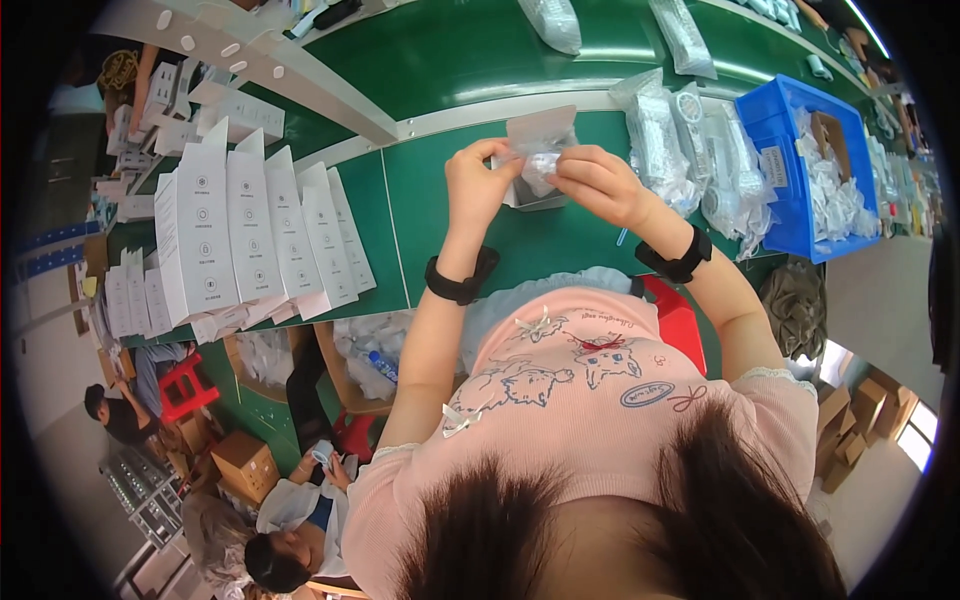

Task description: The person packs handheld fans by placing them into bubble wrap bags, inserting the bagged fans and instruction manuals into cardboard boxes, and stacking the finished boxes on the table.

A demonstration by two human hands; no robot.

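A small white box (pixel 541 124) stands open on the green table in front of me, its flap raised at the far side. A whitish thing in clear plastic wrap (pixel 540 176) sits at the box's mouth; its kind is hard to make out. My right hand (pixel 603 184) pinches the wrapped thing from the right, fingers bent over it. At the box's left side, my left hand (pixel 478 178) is closed, thumb against forefinger; whether it grips the box wall or the plastic is hidden.
Several tall white boxes (pixel 202 230) stand in a row at left. Bubble-wrapped items (pixel 660 140) lie at right beside a blue crate (pixel 785 100) with clear bags. A metal rail (pixel 440 125) crosses behind the box. Other people sit at lower left, near red stools (pixel 187 388).
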